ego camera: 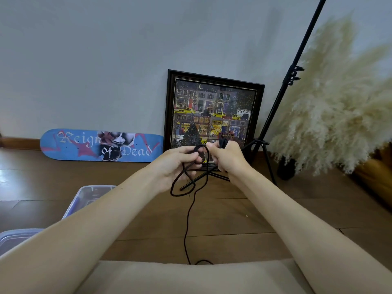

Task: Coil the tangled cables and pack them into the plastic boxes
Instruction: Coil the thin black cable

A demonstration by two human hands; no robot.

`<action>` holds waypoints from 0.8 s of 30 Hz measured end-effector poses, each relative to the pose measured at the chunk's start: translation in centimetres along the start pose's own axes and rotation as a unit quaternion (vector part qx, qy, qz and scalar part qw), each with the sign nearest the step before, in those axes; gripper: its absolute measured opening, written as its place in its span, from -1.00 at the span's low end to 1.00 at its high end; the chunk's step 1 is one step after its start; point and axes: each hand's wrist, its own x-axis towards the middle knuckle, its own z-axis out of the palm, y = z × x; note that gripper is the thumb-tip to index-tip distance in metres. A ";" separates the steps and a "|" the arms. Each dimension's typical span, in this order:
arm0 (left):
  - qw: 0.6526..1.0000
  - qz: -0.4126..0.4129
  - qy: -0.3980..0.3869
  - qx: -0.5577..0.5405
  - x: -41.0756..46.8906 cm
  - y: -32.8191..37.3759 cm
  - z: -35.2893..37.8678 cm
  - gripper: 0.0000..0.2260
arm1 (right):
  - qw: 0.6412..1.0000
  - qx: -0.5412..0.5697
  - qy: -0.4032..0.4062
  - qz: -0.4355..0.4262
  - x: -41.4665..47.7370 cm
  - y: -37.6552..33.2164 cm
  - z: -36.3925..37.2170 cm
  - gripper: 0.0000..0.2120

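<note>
You are gripping the black cable (186,225) with both hands: left hand (180,164) and right hand (230,159), fingers (186,150) curled round loops held up between them. The loose tail is hanging below the left hand and running down toward you. The right fist is probably bunching more cable.

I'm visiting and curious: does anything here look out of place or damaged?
Nothing looks spilled or broken. The framed picture stands on the floor, leaning against the wall instead of hanging, and the skateboard deck sits on its edge beside it. Part of the black cable hangs loose.
</note>
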 end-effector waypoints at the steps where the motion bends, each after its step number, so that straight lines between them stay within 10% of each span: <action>1: 1.000 -0.004 -0.007 -0.020 -0.1 0.1 0.1 -0.84 | 0.999 0.030 0.003 0.014 0.0 -0.1 0.0 -0.65; 24: 0.946 0.015 -0.029 0.324 -0.9 0.7 -0.7 -0.62 | 0.968 0.214 0.041 0.121 0.3 0.0 -0.2 -0.69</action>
